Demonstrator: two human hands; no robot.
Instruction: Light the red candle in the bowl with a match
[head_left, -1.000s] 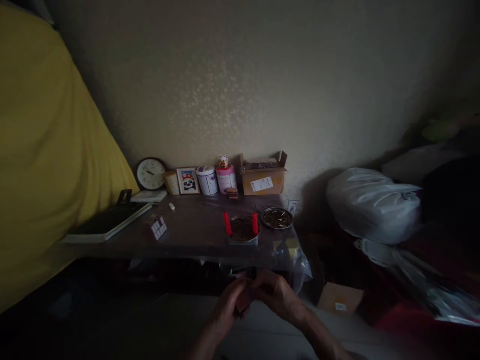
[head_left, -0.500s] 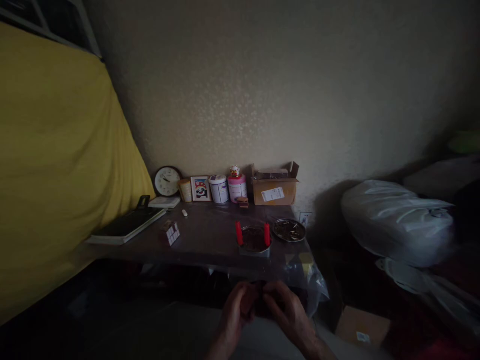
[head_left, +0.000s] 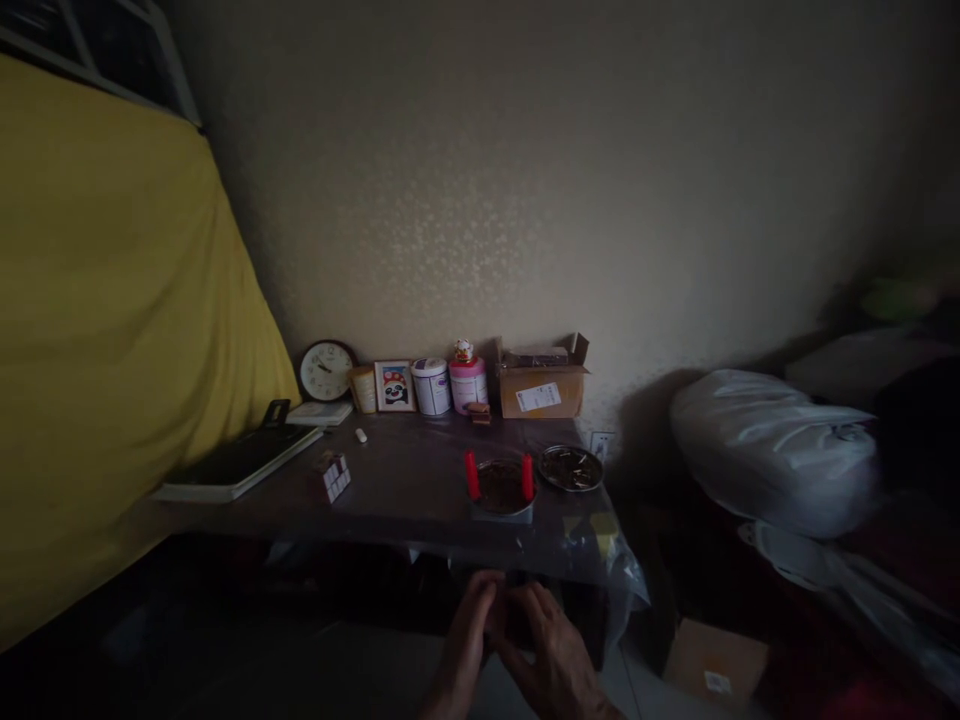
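My left hand (head_left: 466,635) and my right hand (head_left: 553,650) are close together in front of the table's near edge. The left hand's fingers curl round a small dark reddish-brown object (head_left: 497,612), too dim to name. My right fingers are bent and close against it; whether they pinch anything is hidden. Beyond them on the table, two red candles (head_left: 472,476) (head_left: 528,478) stand upright at either side of a round dish (head_left: 501,512) with dark contents. A shallow metal plate (head_left: 571,487) holding small scraps sits to its right.
Along the wall stand a clock (head_left: 327,370), a panda picture (head_left: 395,386), white and pink tins (head_left: 432,388) (head_left: 469,387) and a cardboard box (head_left: 541,394). A puzzle cube (head_left: 332,478) and a dark book (head_left: 240,465) lie left. White bags (head_left: 772,450) and a carton (head_left: 716,660) are right.
My view has shifted slightly, with the table items now a little lower and further left. My right hand has turned and drawn in nearer the left hand, covering more of the small object.
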